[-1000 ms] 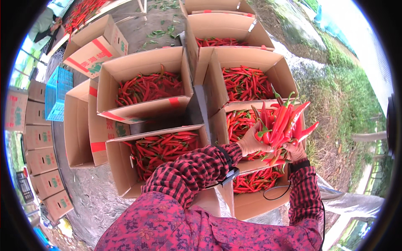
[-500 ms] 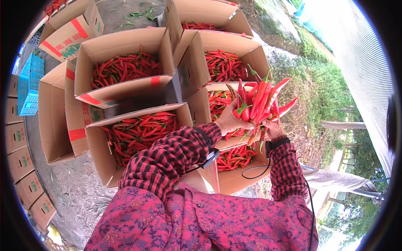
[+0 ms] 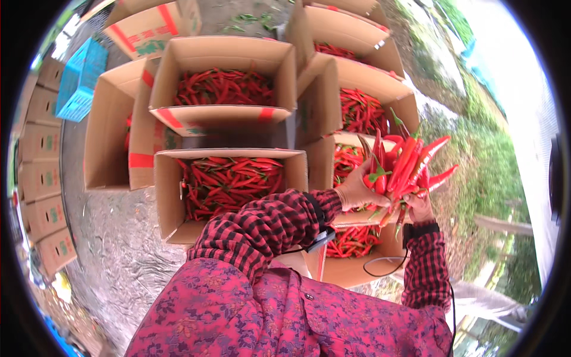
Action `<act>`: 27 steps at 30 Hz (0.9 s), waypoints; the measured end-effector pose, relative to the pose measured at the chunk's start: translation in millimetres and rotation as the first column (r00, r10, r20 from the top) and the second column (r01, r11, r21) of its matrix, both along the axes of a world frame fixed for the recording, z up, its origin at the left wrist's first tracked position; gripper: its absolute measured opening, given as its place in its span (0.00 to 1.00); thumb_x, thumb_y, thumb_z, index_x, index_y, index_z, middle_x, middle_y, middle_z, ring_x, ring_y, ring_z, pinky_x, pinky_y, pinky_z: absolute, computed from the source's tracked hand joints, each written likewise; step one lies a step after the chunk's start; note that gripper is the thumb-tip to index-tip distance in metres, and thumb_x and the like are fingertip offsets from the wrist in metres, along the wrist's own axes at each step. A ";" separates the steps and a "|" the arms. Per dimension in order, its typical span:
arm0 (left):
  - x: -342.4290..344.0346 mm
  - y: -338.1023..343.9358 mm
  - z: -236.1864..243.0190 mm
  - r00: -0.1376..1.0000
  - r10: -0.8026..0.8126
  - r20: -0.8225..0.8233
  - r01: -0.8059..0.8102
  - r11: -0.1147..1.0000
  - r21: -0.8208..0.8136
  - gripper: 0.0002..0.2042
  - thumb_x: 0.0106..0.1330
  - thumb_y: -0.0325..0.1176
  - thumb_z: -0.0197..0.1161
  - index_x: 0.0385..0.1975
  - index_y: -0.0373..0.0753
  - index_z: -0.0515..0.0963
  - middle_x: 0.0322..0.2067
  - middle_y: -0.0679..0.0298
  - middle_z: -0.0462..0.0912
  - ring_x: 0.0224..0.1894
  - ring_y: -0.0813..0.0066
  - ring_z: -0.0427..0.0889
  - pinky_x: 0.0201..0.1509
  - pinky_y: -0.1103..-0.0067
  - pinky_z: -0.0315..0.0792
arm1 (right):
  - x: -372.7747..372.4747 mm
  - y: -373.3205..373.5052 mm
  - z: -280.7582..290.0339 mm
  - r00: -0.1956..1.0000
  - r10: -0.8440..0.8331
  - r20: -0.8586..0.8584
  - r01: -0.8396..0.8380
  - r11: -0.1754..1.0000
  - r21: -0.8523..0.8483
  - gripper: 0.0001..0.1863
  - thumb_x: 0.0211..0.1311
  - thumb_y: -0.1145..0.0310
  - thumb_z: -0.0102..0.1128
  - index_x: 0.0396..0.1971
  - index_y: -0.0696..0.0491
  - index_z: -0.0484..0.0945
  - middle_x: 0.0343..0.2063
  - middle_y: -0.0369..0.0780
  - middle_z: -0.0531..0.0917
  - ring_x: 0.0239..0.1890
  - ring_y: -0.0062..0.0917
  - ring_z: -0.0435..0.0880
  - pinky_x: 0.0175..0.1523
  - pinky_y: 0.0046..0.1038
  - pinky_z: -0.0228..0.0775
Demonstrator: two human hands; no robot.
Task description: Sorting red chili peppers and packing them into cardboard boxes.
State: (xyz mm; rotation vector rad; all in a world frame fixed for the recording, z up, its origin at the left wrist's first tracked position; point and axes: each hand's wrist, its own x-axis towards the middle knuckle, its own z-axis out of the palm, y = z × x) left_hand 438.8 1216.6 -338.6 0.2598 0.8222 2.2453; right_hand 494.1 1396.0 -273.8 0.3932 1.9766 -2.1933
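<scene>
A large loose bunch of red chili peppers [image 3: 404, 163] with green stems is gripped between my two hands, over the middle box [image 3: 324, 160] at the right. My left hand [image 3: 360, 190] wraps round the bunch from the left; my right hand [image 3: 419, 207] holds it from below at the right, fingers partly hidden by chilies. Just left of my checked left sleeve is an open cardboard box [image 3: 169, 199] holding many chilies. Another box [image 3: 369, 266] with chilies lies under the bunch, nearer my body, with a dark cable loop in front of it.
Several more open boxes [image 3: 223, 49] stand ahead, some holding chilies. A blue plastic crate [image 3: 80, 80] and stacked cartons [image 3: 44, 181] are at the left. Crumpled sheeting [image 3: 119, 262] covers the ground lower left. Grass [image 3: 491, 154] and white netting [image 3: 526, 89] border the right.
The view has swung, shifting the boxes upward in the picture; the person at top left has left view. Both my hands still grip the bunch over the same box.
</scene>
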 end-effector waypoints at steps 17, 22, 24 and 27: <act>-3.6 -398.8 64.7 0.796 0.586 -0.153 -0.604 0.785 -0.137 0.31 0.37 0.18 0.69 0.46 0.38 0.66 0.37 0.66 0.76 0.36 0.78 0.77 0.41 0.79 0.72 | -135.9 -384.1 25.2 0.752 0.659 -0.029 -0.652 0.735 -0.187 0.29 0.43 0.76 0.61 0.50 0.54 0.65 0.40 0.34 0.76 0.43 0.21 0.74 0.48 0.25 0.65; -19.4 -536.2 89.9 0.768 0.603 -0.217 -0.640 0.718 -0.274 0.31 0.37 0.16 0.68 0.46 0.38 0.66 0.40 0.66 0.75 0.41 0.77 0.75 0.46 0.79 0.70 | -178.5 -536.9 39.9 0.595 0.771 -0.225 -0.804 0.573 -0.159 0.26 0.48 0.78 0.55 0.51 0.55 0.63 0.41 0.36 0.75 0.43 0.22 0.74 0.44 0.25 0.69; -22.3 -582.9 95.7 0.618 0.717 -0.323 -0.785 0.582 -0.211 0.32 0.37 0.15 0.67 0.47 0.38 0.66 0.41 0.65 0.74 0.43 0.76 0.74 0.48 0.78 0.69 | -194.4 -597.3 32.3 0.480 0.841 -0.250 -0.870 0.420 -0.256 0.26 0.48 0.75 0.57 0.50 0.55 0.63 0.40 0.36 0.76 0.41 0.22 0.75 0.44 0.25 0.69; -35.2 -649.0 70.1 0.561 0.753 -0.344 -0.828 0.505 -0.246 0.31 0.37 0.16 0.67 0.46 0.38 0.66 0.41 0.65 0.75 0.42 0.76 0.74 0.48 0.78 0.69 | -219.4 -674.2 -10.9 0.475 0.820 -0.319 -0.878 0.418 -0.234 0.26 0.46 0.73 0.60 0.48 0.54 0.66 0.39 0.35 0.76 0.40 0.21 0.74 0.46 0.24 0.66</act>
